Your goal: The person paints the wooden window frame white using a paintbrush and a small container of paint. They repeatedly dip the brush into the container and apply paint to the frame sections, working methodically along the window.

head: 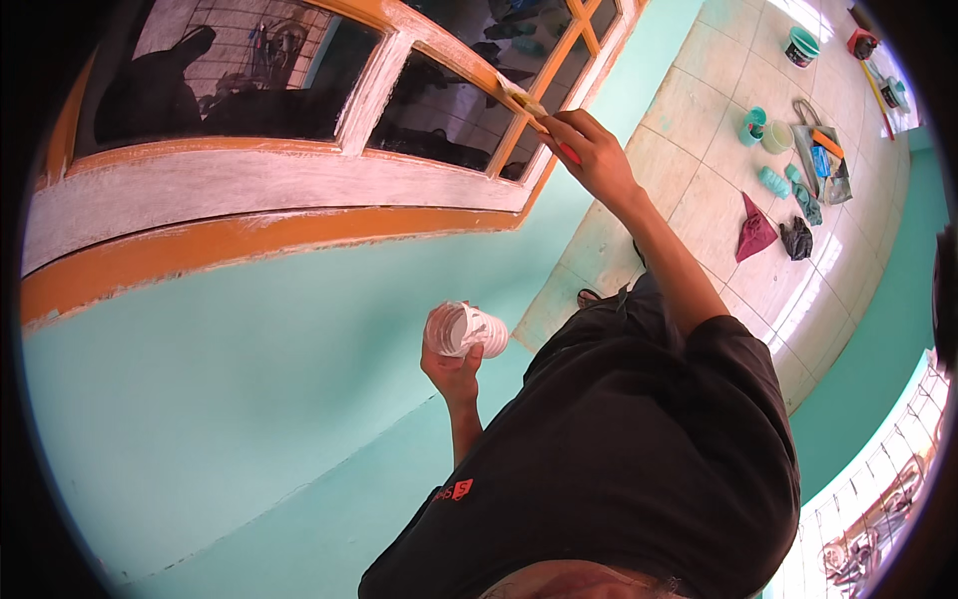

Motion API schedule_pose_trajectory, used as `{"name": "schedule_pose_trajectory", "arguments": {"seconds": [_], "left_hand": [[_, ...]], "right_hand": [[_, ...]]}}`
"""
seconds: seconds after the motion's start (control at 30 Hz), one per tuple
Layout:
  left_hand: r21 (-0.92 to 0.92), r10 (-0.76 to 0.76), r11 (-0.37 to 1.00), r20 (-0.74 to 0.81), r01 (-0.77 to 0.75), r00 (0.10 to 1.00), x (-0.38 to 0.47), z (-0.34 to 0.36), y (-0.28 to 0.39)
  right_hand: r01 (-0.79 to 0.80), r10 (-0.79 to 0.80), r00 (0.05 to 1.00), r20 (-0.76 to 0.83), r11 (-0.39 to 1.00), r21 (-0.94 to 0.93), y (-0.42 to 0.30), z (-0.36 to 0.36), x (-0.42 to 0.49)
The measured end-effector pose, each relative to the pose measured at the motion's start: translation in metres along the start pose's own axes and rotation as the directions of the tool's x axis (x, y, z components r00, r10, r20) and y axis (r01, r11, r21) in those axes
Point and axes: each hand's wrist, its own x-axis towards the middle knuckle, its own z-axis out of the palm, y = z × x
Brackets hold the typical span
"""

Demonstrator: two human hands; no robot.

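My right hand (587,153) is closed on a paintbrush (533,108) with a red handle part. The brush's bristles touch or lie very near an orange bar of the window frame (464,66). Lower down, in front of the green wall, my left hand (454,368) holds a ribbed plastic cup (486,333) streaked with white paint, its mouth tilted towards the left. Whitish paint covers the frame's wide lower rail (262,178) and an upright (376,93), while the sill edge (314,221) and several thin bars are orange. Dark glass panes (441,112) reflect a person.
On the tiled floor (696,142) to the right lie a maroon cloth (756,230), a black crumpled thing (796,238), paint-stained cups (753,126) and a bag (831,176) with tools. A paint bucket (802,47) stands farther off. The green wall (224,359) runs below the window.
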Motion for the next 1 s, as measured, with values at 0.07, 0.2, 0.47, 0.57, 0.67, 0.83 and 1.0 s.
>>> {"name": "schedule_pose_trajectory", "arguments": {"seconds": [0.07,0.2,0.47,0.57,0.67,0.83,1.0], "left_hand": [[0.008,0.005,1.000,0.008,-0.005,1.000,-0.002,-0.002,-0.004],[-0.012,0.006,1.000,0.021,-0.006,1.000,0.000,0.000,-0.006],[-0.011,-0.025,1.000,0.007,0.025,1.000,-0.001,-0.004,-0.004],[-0.004,-0.029,1.000,-0.012,0.029,0.999,-0.004,-0.004,-0.004],[0.004,-0.019,1.000,0.005,0.019,1.000,-0.002,-0.003,-0.004],[0.008,0.024,1.000,0.016,-0.024,1.000,0.004,0.002,0.001],[-0.011,0.007,1.000,0.001,-0.007,1.000,0.001,-0.003,-0.005]], "right_hand": [[-0.057,0.084,0.987,-0.134,0.980,0.193,-0.011,-0.003,0.004],[-0.039,0.161,0.952,-0.261,0.907,0.418,-0.032,-0.007,0.035],[-0.283,0.365,0.914,-0.175,0.886,0.367,0.017,0.016,0.000],[-0.253,0.359,0.917,-0.171,0.859,0.445,-0.005,0.002,0.006],[-0.085,0.222,0.948,-0.229,0.868,0.489,-0.033,-0.007,0.032],[-0.164,0.228,0.961,-0.155,0.925,0.343,-0.009,0.013,0.020],[-0.482,0.529,0.849,0.019,0.757,0.442,0.016,0.006,-0.053]]}}
